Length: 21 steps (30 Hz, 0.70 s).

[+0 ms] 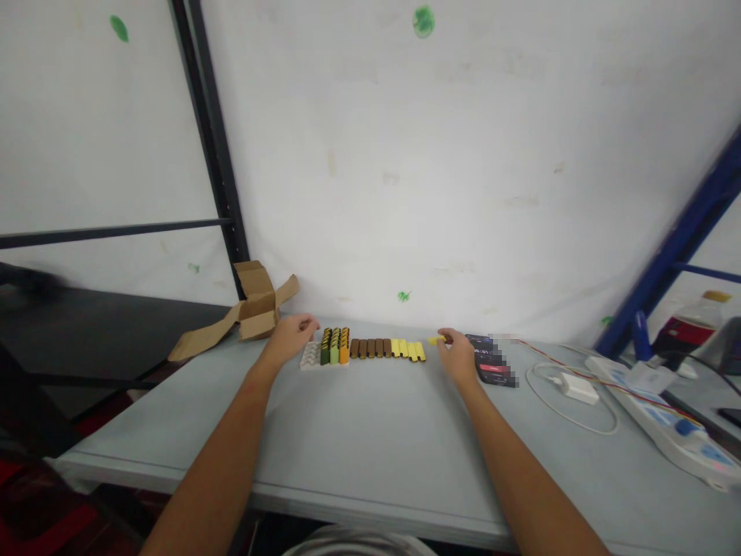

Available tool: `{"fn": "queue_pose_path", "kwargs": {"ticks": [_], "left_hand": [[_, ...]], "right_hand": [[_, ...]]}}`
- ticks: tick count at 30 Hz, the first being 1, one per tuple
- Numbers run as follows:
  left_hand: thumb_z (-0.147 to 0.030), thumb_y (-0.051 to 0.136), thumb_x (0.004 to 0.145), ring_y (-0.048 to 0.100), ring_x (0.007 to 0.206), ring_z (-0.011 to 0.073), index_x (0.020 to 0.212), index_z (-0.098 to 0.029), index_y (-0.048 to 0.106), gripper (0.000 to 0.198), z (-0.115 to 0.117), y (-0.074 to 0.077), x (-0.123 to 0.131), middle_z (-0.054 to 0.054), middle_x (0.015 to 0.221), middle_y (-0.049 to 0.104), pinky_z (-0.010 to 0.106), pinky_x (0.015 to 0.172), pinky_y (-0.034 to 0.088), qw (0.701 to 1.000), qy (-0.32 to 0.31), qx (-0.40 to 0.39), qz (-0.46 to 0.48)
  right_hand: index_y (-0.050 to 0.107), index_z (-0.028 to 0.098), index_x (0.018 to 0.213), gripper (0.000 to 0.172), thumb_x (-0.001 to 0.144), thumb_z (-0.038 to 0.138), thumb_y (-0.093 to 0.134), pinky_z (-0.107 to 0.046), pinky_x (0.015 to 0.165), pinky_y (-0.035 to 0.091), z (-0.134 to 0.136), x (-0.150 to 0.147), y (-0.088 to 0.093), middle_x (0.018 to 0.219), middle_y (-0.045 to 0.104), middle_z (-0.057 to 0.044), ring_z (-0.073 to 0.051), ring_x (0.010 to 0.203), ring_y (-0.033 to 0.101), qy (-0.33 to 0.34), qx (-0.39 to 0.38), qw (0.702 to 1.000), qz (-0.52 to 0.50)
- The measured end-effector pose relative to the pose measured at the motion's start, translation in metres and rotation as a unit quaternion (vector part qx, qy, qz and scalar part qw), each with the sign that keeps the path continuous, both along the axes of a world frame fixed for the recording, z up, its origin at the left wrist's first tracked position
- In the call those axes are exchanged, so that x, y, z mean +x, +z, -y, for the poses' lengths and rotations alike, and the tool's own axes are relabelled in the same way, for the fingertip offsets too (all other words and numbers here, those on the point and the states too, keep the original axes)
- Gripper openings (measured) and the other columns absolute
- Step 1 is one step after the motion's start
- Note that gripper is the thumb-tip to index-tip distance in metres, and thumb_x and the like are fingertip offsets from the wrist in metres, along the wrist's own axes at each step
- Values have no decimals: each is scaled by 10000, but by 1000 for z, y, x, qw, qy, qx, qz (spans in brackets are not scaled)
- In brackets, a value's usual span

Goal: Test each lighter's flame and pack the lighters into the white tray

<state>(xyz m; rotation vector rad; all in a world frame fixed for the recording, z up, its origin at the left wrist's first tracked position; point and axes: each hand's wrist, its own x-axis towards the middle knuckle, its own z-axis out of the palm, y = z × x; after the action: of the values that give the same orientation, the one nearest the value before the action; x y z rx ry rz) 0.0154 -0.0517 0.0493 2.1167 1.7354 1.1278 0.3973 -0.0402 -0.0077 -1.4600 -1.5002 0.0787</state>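
Note:
My right hand (457, 355) pinches a small yellow stick-shaped piece (435, 340) between thumb and fingers, just above the table. To its left lies a row of similar yellow pieces (408, 350), followed by a row of brown pieces (371, 348). Beyond those sits a white tray (309, 355) with round hollows showing at its left end. Upright dark green, light green (334, 354) and orange pieces (344, 351) with dark patterned tops fill its right part. My left hand (292, 337), fingers curled together, is at the tray's back left corner; anything inside its grip is hidden.
An opened cardboard box (258, 316) stands behind my left hand. Right of my right hand lies a dark phone-like device (491, 363), partly pixelated. Farther right are a white charger (579, 388) with its cable and a power strip (660, 425). A wall rises behind the table (370, 432).

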Motion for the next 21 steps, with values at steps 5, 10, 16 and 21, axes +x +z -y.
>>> {"fn": "queue_pose_path", "kwargs": {"ticks": [5, 10, 16, 21], "left_hand": [[-391, 476, 810, 574, 571, 176, 747, -173, 687, 310, 1, 3, 2, 14, 586, 646, 264, 551, 374, 1000, -2, -2, -9], [-387, 469, 809, 576, 578, 176, 759, -168, 693, 318, 2, 3, 3, 16, 594, 652, 264, 554, 377, 1000, -5, 1, -17], [-401, 459, 802, 603, 609, 192, 773, -172, 697, 332, 1, 2, 3, 23, 610, 666, 269, 568, 391, 1000, 0, -7, -18], [-394, 454, 787, 600, 603, 191, 772, -174, 696, 327, 3, 4, 5, 21, 611, 670, 272, 567, 393, 1000, 6, -15, -15]], "right_hand": [[590, 115, 1154, 420, 810, 354, 549, -334, 699, 540, 3, -4, 10, 992, 657, -131, -205, 783, 660, 23, 68, 984, -162], [624, 106, 1129, 462, 808, 434, 574, -356, 732, 530, -1, -3, 13, 957, 676, -125, -206, 772, 655, 57, 83, 970, -223], [583, 161, 1124, 439, 817, 475, 581, -275, 560, 484, 7, -9, 19, 825, 646, -41, -157, 640, 605, 141, 46, 949, -277], [595, 182, 1036, 381, 827, 498, 555, -228, 453, 361, 15, -15, 24, 676, 575, 19, -110, 492, 457, 180, 9, 954, -241]]}}
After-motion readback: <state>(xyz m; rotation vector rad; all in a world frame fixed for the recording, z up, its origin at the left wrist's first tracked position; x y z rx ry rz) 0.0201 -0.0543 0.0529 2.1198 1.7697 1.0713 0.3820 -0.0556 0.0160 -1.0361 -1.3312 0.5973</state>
